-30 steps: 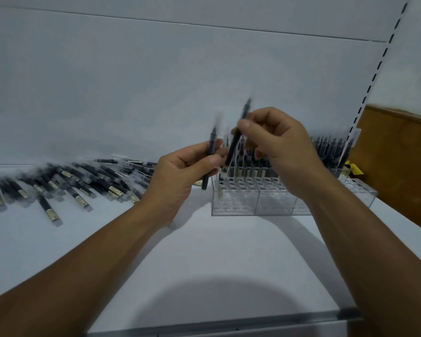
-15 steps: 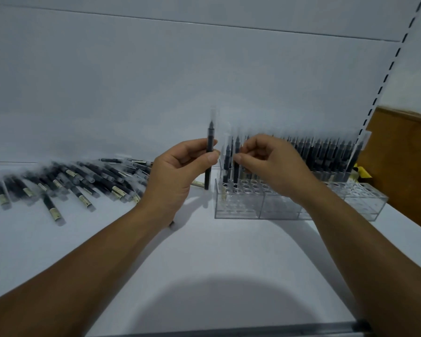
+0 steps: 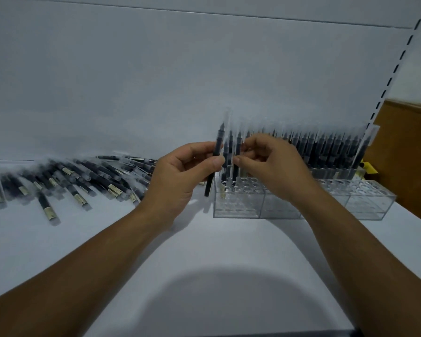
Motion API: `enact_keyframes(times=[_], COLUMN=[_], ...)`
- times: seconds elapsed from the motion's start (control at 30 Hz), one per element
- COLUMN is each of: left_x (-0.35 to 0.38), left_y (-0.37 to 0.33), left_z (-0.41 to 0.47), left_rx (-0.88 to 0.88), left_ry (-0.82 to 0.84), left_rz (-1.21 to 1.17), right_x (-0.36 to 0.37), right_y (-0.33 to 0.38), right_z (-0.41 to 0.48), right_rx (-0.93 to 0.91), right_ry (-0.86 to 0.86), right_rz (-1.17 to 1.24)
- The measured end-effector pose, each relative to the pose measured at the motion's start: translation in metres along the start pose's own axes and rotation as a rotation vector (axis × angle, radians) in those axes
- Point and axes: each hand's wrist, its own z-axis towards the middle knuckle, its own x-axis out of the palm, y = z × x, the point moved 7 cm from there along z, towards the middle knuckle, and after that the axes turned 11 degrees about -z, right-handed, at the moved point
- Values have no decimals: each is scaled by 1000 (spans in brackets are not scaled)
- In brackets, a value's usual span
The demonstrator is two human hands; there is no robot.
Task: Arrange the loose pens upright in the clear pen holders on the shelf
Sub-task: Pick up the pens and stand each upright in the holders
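Upright pen (image 3: 218,145) in left hand (image 3: 180,177)

The pen holders (image 3: 238,210) at centre right were clear, glossy plastic with smooth walls. The loose pens (image 3: 78,181) at left had dark barrels, frosted translucent caps and cream paper-like labels; so did the pen (image 3: 216,152) in the left hand (image 3: 180,176). The shelf (image 3: 204,251) looked smooth, matt white. A panel (image 3: 408,154) at the right edge looked like brown wood.

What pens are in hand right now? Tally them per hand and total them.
Left hand, upright pen: 1
Right hand, pinched pen at the clear holder: 1
Total: 2
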Motion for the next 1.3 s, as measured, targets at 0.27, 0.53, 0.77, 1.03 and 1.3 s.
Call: enact_keyframes(times=[0.27, 0.53, 0.77, 1.03, 1.3], left_x=[0, 0, 2, -3, -10], left_y=[3, 6, 12, 18, 37], left_z=[-1, 0, 0, -8, -4], left_rx=[-8, 4, 45, -29, -145], left_ry=[-3, 1, 57, 101, 100], left_rz=[9, 15, 100, 622, 707], right_x=[7, -18, -5, -44, -45], right_y=[3, -1, 20, 1, -10], right_z=[-5, -14, -23, -18, -13], right_rx=[-13, -14, -91, 50, -12], right_ry=[42, -68, 108, -215, -339], right_rz=[-135, 33, 262, 519, 252])
